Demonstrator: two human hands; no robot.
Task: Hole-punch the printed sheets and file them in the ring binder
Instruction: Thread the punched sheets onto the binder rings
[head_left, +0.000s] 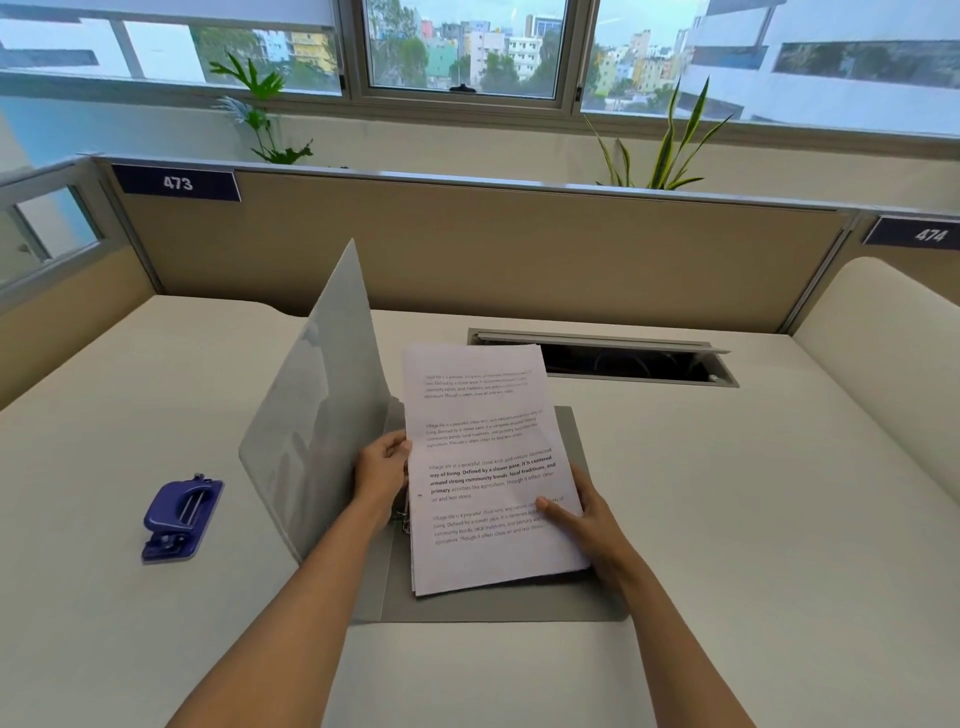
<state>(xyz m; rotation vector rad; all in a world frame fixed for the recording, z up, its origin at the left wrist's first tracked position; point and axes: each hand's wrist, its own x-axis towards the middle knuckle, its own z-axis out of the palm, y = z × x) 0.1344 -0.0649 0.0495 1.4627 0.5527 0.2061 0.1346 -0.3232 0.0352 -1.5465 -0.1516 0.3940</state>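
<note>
Head view shows both my hands holding the sheets (488, 467) over the open binder (498, 605), which lies on the desk (727, 493) straight in front of me. My left hand (382, 470) pinches the sheets' left edge, just above the rings (402, 517). My right hand (582, 512) grips the lower right edge, thumb pressed on the print and fingers underneath. The sheets are tilted a little, their far end reaching past the binder's back cover and their near end over the grey inside of that cover. The front cover (317, 415) stands nearly upright, just left of my left hand. A small punched hole shows at the sheets' left edge, but I cannot tell whether the paper is on the rings, since my hand and the paper hide most of them. The blue punch (182, 517) sits on the desk well to the left, apart from the binder. Beyond the sheets a cable slot (602, 358) lies open in the desk, before the partition (467, 244) marked 473
</note>
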